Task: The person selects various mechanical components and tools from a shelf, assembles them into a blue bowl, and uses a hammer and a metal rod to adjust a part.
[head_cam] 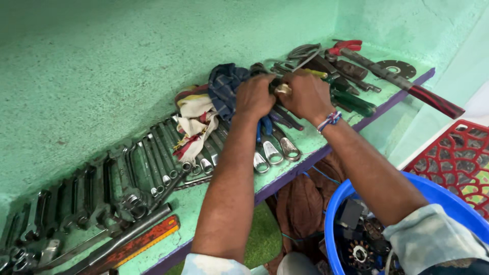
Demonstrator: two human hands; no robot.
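My left hand and my right hand meet over a green shelf, both closed around a small brass-coloured metal part held between them. A dark blue checked cloth lies bunched just left of my left hand, beside a cream and red rag. Below my hands several ring spanners lie flat on the shelf. Green-handled screwdrivers lie to the right of my right hand. A beaded band circles my right wrist.
A long row of spanners covers the shelf's left part, with a steel pipe and an orange-red file at its front. A hammer and cutting disc lie far right. A blue tub and red crate stand below.
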